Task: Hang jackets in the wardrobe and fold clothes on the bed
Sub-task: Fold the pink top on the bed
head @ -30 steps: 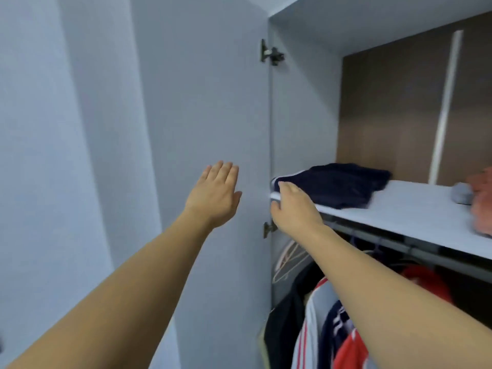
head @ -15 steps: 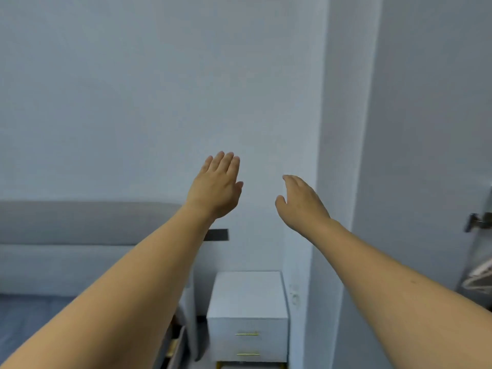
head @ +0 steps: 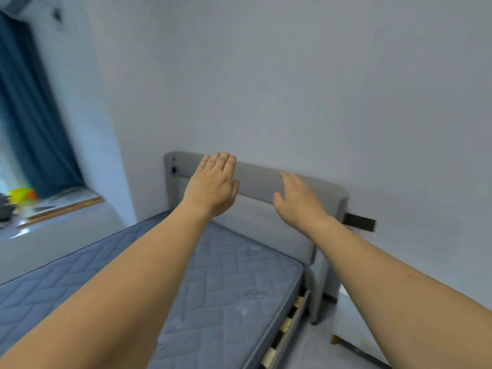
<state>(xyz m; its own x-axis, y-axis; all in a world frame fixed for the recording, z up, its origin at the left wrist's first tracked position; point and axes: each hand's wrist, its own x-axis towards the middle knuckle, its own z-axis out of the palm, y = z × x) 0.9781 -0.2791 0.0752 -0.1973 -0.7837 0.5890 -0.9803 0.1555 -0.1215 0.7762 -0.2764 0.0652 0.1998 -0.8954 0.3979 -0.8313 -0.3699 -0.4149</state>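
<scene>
A bed with a bare blue quilted mattress [head: 226, 283] and a grey padded headboard [head: 255, 182] fills the lower middle of the view. No clothes show on the part of the mattress I can see. My left hand [head: 213, 187] is stretched out in front of the headboard, fingers straight and together, holding nothing. My right hand [head: 298, 201] is also stretched forward with relaxed fingers and holds nothing. The wardrobe is out of view.
A white bedside cabinet [head: 354, 323] stands right of the bed, partly behind my right arm. A blue curtain [head: 29, 107] hangs at the left over a window ledge [head: 61, 206] with a yellow-orange toy [head: 21, 194]. Plain wall lies ahead.
My view has swung left from the open wardrobe to the bed. My right hand left the dark folded garment on the wardrobe shelf; both hands stay raised and empty.
</scene>
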